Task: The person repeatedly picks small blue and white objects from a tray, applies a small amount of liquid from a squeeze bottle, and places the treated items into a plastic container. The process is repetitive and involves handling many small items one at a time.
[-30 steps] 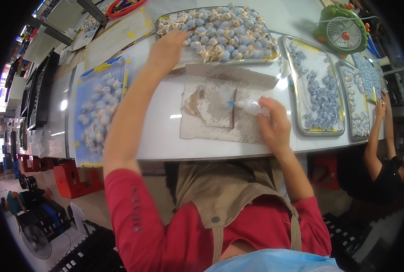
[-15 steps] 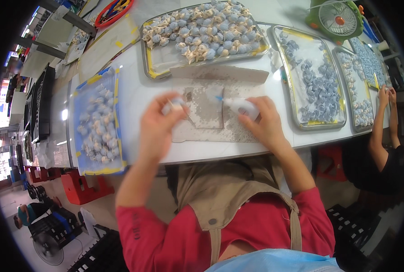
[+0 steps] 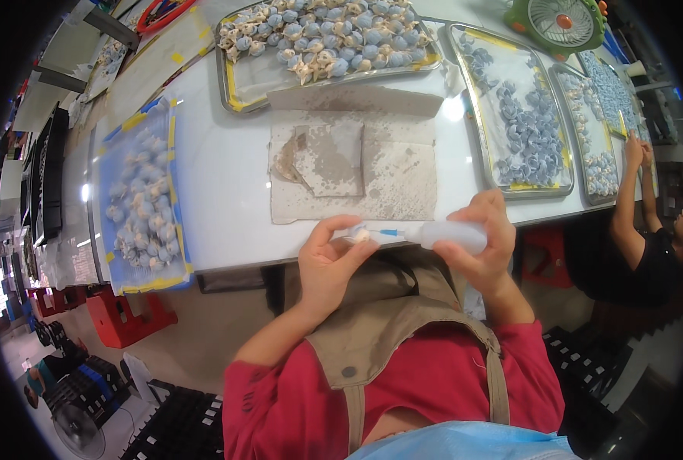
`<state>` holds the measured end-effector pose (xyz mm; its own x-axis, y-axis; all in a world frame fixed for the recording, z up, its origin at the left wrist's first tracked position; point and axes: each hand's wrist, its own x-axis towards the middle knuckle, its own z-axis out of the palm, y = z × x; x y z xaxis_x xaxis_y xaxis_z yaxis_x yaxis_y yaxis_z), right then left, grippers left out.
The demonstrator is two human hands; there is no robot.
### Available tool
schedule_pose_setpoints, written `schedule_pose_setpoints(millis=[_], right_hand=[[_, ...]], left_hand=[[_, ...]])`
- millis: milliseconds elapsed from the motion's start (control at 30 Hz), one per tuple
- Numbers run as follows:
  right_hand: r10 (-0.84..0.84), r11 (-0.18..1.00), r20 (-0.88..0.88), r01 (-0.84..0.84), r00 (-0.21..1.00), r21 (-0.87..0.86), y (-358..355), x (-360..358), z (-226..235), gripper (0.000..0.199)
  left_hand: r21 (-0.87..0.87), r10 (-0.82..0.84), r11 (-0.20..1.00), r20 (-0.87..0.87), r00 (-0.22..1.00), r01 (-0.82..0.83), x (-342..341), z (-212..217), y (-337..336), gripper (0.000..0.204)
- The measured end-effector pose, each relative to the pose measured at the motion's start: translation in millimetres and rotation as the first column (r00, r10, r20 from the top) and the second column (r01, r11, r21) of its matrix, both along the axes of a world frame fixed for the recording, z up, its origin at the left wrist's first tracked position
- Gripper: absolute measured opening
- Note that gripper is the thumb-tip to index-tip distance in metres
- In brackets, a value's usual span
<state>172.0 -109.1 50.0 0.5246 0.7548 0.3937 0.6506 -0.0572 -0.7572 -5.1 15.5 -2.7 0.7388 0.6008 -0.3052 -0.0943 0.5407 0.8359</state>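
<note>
Pinched in the fingers of my left hand is a small grey-blue and cream figurine piece. My right hand grips a white squeeze bottle lying sideways. Its thin blue nozzle points left, with the tip at or very close to the piece; whether they touch I cannot tell. Both hands are over the table's near edge. Beyond them lies a stained cardboard sheet with a smaller cardboard piece on it.
A metal tray of blue-and-cream pieces stands at the back. A blue tray of similar pieces is at the left. To the right are a tray of grey-blue parts, a green fan and a co-worker's arms.
Both hands have come nearer to me, off the cardboard. The piece and the bottle's nozzle have been brought together. The view has shifted slightly.
</note>
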Motion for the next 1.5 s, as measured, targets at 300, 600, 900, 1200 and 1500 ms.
schedule_pose_setpoints(millis=[300, 600, 900, 1200, 1500], right_hand=[[0.041, 0.999, 0.170, -0.036, 0.985, -0.029, 8.4, -7.3, 5.3, 0.034], [0.020, 1.000, 0.160, -0.017, 0.987, -0.023, 7.3, -4.7, 5.8, 0.033], [0.013, 0.999, 0.137, -0.008, 0.991, -0.034, 7.9, -3.0, 3.3, 0.031], [0.022, 0.998, 0.109, -0.015, 0.994, -0.060, 7.8, -1.4, 2.8, 0.030], [-0.162, 0.985, -0.306, 0.134, 0.938, -0.112, 35.5, 14.8, -37.2, 0.022]], left_hand=[[0.114, 0.001, 0.994, -0.008, 1.000, 0.000, -2.2, 1.0, -2.4, 0.034], [0.054, 0.007, 0.999, 0.008, 1.000, -0.007, -1.4, 5.3, -2.8, 0.033], [0.044, 0.018, 0.999, 0.024, 1.000, -0.019, -1.1, 3.9, -2.9, 0.032], [0.042, 0.035, 0.998, 0.023, 0.999, -0.036, -2.3, 1.0, -1.1, 0.033], [0.083, 0.050, 0.995, 0.015, 0.999, -0.051, -4.2, -0.3, 3.5, 0.033]])
